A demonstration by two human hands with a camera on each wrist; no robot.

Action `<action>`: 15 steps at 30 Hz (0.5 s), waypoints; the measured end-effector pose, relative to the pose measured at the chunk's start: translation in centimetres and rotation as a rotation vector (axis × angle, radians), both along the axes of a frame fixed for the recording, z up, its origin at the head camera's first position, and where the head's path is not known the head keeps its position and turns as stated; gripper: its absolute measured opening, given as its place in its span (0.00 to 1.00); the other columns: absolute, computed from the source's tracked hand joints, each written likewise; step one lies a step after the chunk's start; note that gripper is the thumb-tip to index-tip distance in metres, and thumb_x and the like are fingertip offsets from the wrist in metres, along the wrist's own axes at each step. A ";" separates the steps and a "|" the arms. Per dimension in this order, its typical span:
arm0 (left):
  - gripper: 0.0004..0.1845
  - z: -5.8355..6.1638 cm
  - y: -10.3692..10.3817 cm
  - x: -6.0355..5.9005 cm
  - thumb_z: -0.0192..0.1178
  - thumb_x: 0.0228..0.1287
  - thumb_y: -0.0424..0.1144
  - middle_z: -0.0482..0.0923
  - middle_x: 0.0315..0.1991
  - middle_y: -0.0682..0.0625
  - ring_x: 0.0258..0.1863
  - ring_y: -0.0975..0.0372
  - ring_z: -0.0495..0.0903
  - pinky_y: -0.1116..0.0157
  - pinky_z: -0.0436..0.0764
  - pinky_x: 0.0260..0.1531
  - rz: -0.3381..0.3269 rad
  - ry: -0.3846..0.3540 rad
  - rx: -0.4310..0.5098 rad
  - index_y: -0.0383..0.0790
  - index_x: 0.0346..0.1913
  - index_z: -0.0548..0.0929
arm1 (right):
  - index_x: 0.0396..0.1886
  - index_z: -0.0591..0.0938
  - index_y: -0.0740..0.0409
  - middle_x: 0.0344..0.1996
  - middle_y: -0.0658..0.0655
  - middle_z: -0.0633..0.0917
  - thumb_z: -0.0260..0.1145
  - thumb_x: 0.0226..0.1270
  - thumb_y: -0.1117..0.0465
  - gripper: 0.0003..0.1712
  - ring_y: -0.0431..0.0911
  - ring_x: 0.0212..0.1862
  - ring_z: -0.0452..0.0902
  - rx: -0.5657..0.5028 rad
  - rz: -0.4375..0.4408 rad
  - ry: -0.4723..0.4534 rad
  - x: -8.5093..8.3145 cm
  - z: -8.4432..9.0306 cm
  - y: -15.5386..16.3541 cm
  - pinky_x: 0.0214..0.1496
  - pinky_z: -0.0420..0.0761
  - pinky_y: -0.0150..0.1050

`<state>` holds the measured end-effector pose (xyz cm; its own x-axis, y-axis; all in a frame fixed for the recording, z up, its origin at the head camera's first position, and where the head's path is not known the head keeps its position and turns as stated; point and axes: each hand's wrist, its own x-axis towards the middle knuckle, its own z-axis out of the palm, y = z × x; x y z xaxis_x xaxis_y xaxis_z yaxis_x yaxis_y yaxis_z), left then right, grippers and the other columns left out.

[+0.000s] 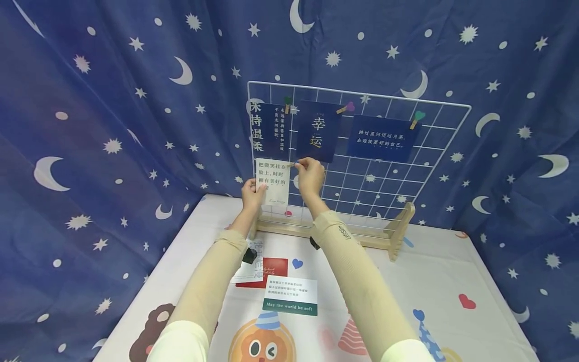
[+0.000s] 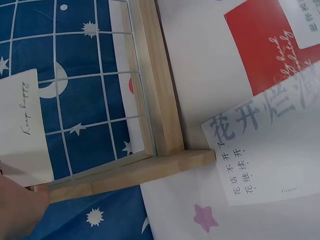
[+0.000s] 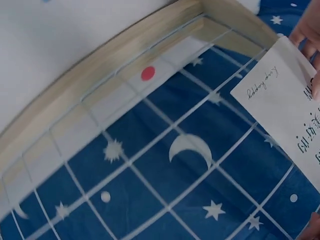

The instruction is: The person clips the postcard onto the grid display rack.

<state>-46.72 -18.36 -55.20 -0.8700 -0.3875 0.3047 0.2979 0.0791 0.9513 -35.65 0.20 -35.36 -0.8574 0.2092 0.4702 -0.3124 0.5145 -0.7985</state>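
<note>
White card (image 1: 273,181) hung upright, long axis vertical, against the lower left of the wire grid (image 1: 398,166), just under the dark cards. The left hand (image 1: 251,193) pinched the card's lower left edge, fingers clamped on it. The right hand (image 1: 309,176), at the card's upper right corner, pinched a small clip (image 1: 291,164) there, nearer the fastening point.

The space is enclosed on three sides by a dark blue curtain (image 1: 113,125) printed with white moons, stars and dots, hung in soft folds. The worktop (image 1: 452,281) is covered by a white cloth printed with cartoon animals, party hats and small hearts. Even, diffuse light is cast throughout, and hardly any shadows are seen.
</note>
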 end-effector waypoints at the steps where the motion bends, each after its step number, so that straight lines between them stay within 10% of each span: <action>1: 0.17 -0.1 0.0 -0.3 0.67 0.56 0.39 0.86 0.34 0.41 0.27 0.56 0.85 0.67 0.83 0.26 0.024 -0.032 -0.022 0.37 0.46 0.77 | 0.37 0.85 0.64 0.35 0.61 0.88 0.66 0.60 0.62 0.09 0.53 0.38 0.83 0.024 0.006 -0.002 0.1 0.1 -0.1 0.47 0.78 0.45; 11: 0.15 1.5 0.4 -0.7 0.69 0.53 0.43 0.86 0.31 0.48 0.24 0.62 0.82 0.70 0.79 0.23 0.172 -0.139 -0.086 0.40 0.42 0.82 | 0.40 0.84 0.63 0.37 0.61 0.87 0.64 0.63 0.62 0.11 0.52 0.37 0.83 0.135 -0.047 -0.004 -0.1 0.1 -0.6 0.40 0.81 0.44; 15: 0.15 4.6 2.0 2.1 0.66 0.57 0.40 0.85 0.37 0.43 0.33 0.55 0.82 0.62 0.81 0.37 0.241 -0.238 -0.149 0.38 0.46 0.84 | 0.44 0.83 0.63 0.35 0.62 0.87 0.63 0.64 0.61 0.13 0.52 0.33 0.83 0.127 -0.047 0.004 -0.1 -0.6 -0.5 0.37 0.81 0.42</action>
<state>-44.58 -16.35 -50.56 -0.8124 -0.5567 0.1735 0.0256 0.2632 0.9644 -35.76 -0.31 -36.01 -0.8462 0.1876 0.4987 -0.2886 0.6256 -0.7249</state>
